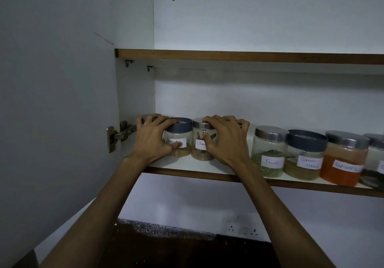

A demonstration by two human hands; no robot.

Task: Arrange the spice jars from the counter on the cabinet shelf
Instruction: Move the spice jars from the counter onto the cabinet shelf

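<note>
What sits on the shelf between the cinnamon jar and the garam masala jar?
The head view shows the fennel jar and the right hand, which grips the cinnamon jar; garam masala jar follows.

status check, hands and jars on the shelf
Left hand on coriander jar. Right hand on cinnamon jar. Both on lower shelf, fennel jar clear to the right.

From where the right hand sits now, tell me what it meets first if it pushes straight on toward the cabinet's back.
Probably the cinnamon jar the right hand already touches; beyond it, the back wall.

Both hands [152, 141] [225, 141] raised, fingers [212, 120] curled.
</note>
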